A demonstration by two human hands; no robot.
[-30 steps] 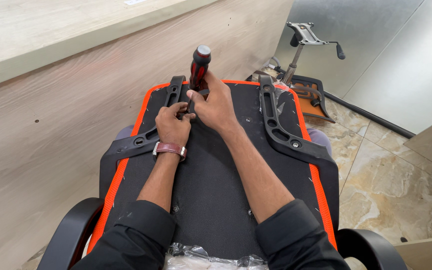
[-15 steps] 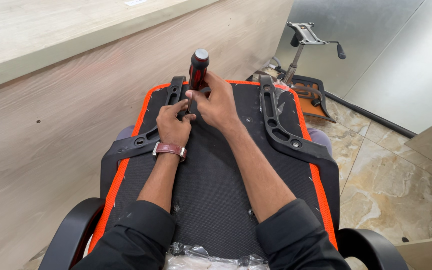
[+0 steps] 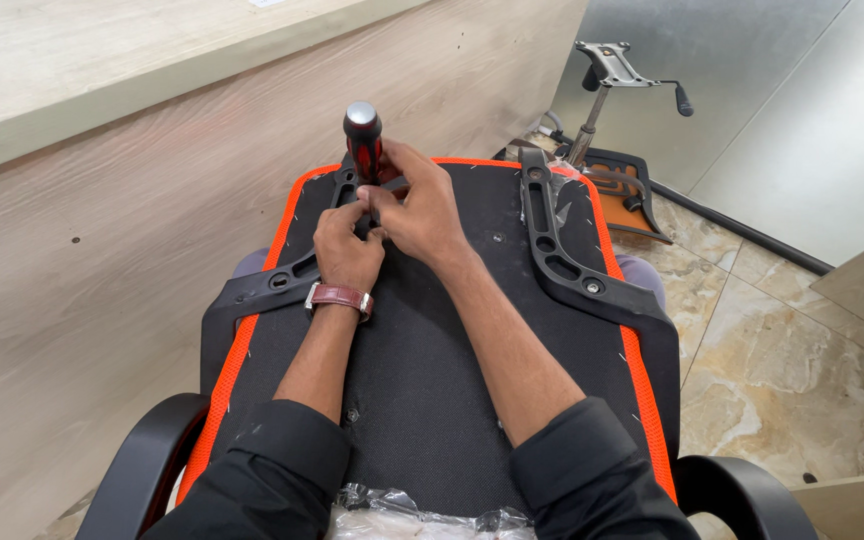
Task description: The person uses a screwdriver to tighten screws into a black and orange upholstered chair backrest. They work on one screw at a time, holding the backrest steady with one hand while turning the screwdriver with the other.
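Seen from the head camera, a person in black sleeves bends over an upturned office chair seat (image 3: 422,400), its black underside edged in orange mesh and resting across the lap. The right hand (image 3: 422,210) wraps a red-and-black screwdriver (image 3: 364,140), which stands nearly upright with its rounded grey cap toward the camera and its tip hidden behind the hands, near the seat's far left corner. The fingers of that hand are curled narrowly around the lower handle, holding the tool. The left hand (image 3: 345,245), a brown leather watch strap (image 3: 339,297) on its wrist, sits just beside and touching the right, its fingers bunched tight at the base of the screwdriver; whether they pinch a screw or only steady the shaft cannot be told. Beneath both hands lies the left black plastic bracket (image 3: 270,285), running along the seat's orange edge; a matching right bracket (image 3: 562,260) lies well apart on the other side. Crinkled clear plastic wrap (image 3: 422,520) shows at the near edge. A pale wooden panel wall (image 3: 132,260) rises to the left. On the marble tile floor (image 3: 782,370) behind stands a chair gas-lift mechanism (image 3: 612,80) with its lever.
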